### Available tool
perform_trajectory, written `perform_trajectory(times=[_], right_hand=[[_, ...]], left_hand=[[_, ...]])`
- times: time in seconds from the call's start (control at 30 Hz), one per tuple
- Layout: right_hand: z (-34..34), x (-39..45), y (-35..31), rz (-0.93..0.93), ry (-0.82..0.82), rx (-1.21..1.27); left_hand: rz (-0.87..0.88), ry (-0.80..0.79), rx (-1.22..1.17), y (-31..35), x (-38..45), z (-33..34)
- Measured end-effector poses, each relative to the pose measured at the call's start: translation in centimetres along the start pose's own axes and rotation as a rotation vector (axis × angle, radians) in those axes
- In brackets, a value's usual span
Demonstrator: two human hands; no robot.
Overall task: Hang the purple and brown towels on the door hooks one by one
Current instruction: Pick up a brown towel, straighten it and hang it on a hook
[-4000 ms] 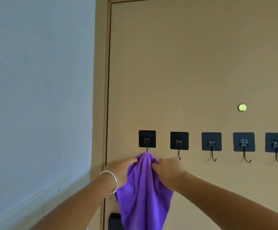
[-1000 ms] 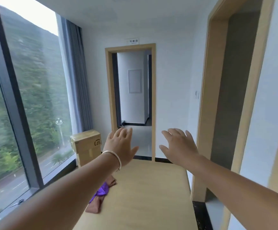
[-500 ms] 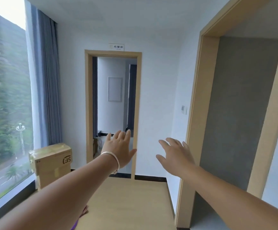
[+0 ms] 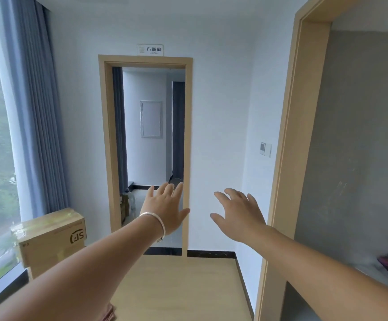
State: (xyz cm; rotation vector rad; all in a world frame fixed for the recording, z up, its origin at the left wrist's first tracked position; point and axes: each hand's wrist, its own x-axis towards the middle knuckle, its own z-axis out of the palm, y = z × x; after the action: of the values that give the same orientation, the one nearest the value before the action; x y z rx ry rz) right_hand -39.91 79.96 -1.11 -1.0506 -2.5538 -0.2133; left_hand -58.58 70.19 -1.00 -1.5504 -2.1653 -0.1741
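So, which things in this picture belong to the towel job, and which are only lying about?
For the job:
- left hand, open, holding nothing
- right hand, open, holding nothing
- brown towel, only a corner showing on the wooden table

Only lying about:
- cardboard box by the window
- curtain
- door sign
- wall switch

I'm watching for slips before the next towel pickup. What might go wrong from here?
Only a brown towel edge shows at the table's near corner, under the left forearm, so a blind reach may miss or knock it. Both the left hand and right hand are raised, open and empty, far above it.
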Motion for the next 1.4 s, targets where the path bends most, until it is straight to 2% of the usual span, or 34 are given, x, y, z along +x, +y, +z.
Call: perform_trajectory(times=[0.5, 0.8, 0.97, 1.23, 1.4], right_hand=[[12.0, 27.4, 9.7, -0.083, 0.013, 0.057], [19.1, 38.3, 12.9, -0.064, -0.048, 0.063], [22.2, 45.9, 14.7, -0.016, -0.053, 0.009], [25.9, 60.0, 14.9, 0.025, -0.075, -0.096], [29.8, 67.8, 11.7, -0.020, -0.084, -0.091]], left_hand=[[-0.128, -0.028, 0.104, -4.4, 24.7, 13.1], [-0.067, -0.101, 0.113, -5.7, 36.4, 21.5], [-0.013, -0.072, 0.079, -7.5, 44.9, 26.6], [-0.025, -0.068, 0.013, -14.4, 57.6, 34.6], [-0.076, -0.104, 0.002, -20.8, 60.4, 38.9]])
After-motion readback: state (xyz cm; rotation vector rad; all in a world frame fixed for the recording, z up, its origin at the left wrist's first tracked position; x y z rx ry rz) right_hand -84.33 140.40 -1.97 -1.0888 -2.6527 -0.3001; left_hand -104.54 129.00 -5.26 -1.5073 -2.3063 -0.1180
